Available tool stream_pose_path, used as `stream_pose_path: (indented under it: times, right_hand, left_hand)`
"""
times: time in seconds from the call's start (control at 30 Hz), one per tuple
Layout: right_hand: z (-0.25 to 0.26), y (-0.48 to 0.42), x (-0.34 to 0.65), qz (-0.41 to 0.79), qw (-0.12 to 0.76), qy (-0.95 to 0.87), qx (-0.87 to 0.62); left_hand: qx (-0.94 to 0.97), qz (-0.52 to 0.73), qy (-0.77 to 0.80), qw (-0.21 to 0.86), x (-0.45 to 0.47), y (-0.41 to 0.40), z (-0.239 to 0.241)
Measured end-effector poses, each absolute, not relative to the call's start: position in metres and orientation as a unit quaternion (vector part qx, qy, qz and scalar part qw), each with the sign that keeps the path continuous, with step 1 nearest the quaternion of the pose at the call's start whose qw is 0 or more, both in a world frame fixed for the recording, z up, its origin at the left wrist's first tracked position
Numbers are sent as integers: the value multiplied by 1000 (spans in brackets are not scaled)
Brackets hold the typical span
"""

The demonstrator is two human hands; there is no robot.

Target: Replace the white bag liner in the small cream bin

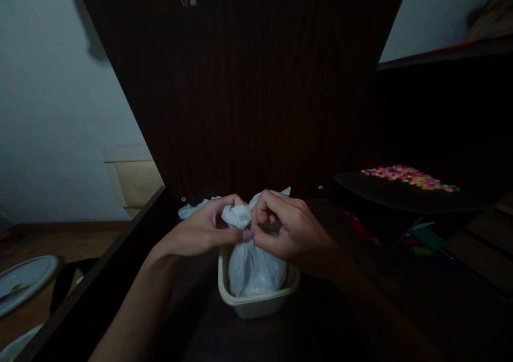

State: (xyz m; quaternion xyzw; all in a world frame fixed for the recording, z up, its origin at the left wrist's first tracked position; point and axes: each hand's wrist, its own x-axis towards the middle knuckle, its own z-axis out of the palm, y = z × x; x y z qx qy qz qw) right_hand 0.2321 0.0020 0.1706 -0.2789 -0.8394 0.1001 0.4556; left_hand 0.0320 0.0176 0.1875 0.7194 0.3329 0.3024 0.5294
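A white plastic bag [256, 274] sits inside a cream-coloured tub [260, 307] on a dark wooden surface. The top of the bag is gathered into a twisted knot. My left hand [206, 228] pinches this knot from the left, thumb in front and fingers behind. From the right, my right hand [284, 226] closes its thumb and curled fingers on the bag's neck, touching the knot. Loose ends of the bag stick out behind both hands. What lies inside the bag is hidden.
A tall dark wooden panel [248, 95] rises behind the tub. To the right is a dark curved shelf [401, 194] with colourful small flower-like pieces [409, 176]. A dark raised edge [92, 271] runs along the left, with a white round lid or plate [28, 282] on the floor beyond.
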Motion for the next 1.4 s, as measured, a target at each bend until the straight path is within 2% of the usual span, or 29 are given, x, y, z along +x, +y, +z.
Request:
stream_pose_path:
  times: [0.23,0.53,0.8,0.97,1.1,1.3,1.4]
  right_hand:
    - [173,1,232,118,454,-853,-227]
    - [175,3,236,137,435,-869,-194]
    - [173,-6,227,-7,462,-837,-295]
    - [174,-10,226,-31,449,-839,-306]
    - [176,-12,227,16,452,-844,-289]
    - [182,-6,242,199,407,-851,-266]
    - [186,-5,247,232,400,-841,-280]
  left_hand:
    - [706,371,357,485,31,28,179]
    - [704,352,378,488,39,28,176]
    - [679,429,416,426,48,15,185]
    - [675,436,402,438,50,11,187]
    - [685,430,389,441,48,12,185]
    - [697,427,372,439,42,22,181]
    - [686,435,369,452,44,24,180]
